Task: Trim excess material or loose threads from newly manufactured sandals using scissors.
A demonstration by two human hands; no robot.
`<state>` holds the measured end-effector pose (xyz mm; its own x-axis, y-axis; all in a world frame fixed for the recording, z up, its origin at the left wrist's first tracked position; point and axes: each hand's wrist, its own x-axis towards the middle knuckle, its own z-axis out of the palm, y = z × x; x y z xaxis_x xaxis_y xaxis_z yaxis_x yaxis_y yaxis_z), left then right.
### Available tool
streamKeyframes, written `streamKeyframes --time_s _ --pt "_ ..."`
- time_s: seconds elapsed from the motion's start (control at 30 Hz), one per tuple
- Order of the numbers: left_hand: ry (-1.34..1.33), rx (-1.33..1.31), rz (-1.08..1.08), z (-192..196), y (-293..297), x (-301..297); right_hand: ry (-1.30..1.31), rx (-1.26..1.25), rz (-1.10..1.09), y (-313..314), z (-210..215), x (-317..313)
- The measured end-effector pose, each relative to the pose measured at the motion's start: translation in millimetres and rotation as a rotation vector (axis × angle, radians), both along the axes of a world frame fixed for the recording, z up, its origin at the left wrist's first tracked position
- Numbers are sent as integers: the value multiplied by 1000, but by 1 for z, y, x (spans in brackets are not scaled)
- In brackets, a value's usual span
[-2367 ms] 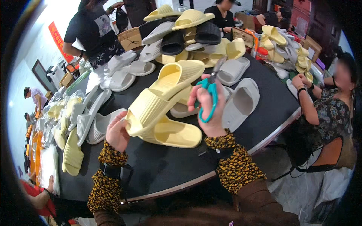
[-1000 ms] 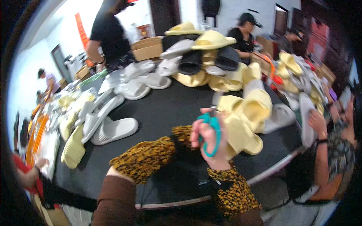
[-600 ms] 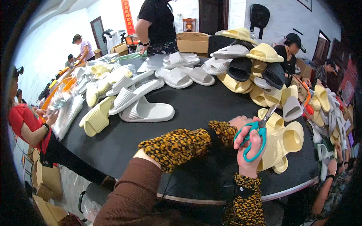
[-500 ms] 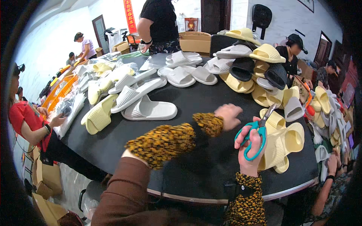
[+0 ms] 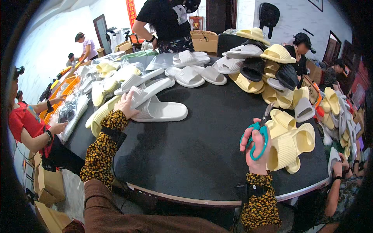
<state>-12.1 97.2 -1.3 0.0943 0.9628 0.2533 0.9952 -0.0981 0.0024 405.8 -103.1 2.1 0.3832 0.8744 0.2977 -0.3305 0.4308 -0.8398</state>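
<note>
Several yellow slippers (image 5: 283,152) lie beside the right hand (image 5: 259,161), which grips teal scissors (image 5: 265,134); left hand (image 5: 124,106) touches grey slippers (image 5: 145,93), grip unclear.

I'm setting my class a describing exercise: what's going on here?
Someone is handling slippers at a black table. Their right hand holds teal-handled scissors beside some yellow slippers. Their left hand is at a group of grey slippers; whether its fingers grip one is hard to tell. A mixed slipper pile lies toward the far right, and at the left a co-worker in red has plastic packaging before them.
</note>
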Motion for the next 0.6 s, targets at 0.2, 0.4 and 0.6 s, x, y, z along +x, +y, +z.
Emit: streamKeyframes --time_s 0.2,0.4,0.6 --pt "-26 124 50 -7 9 -8 2 -19 4 5 -7 1" --pt "-204 416 -53 24 20 6 16 -15 37 5 -7 2" --pt "-447 556 -134 73 -16 79 25 35 29 8 -9 3"
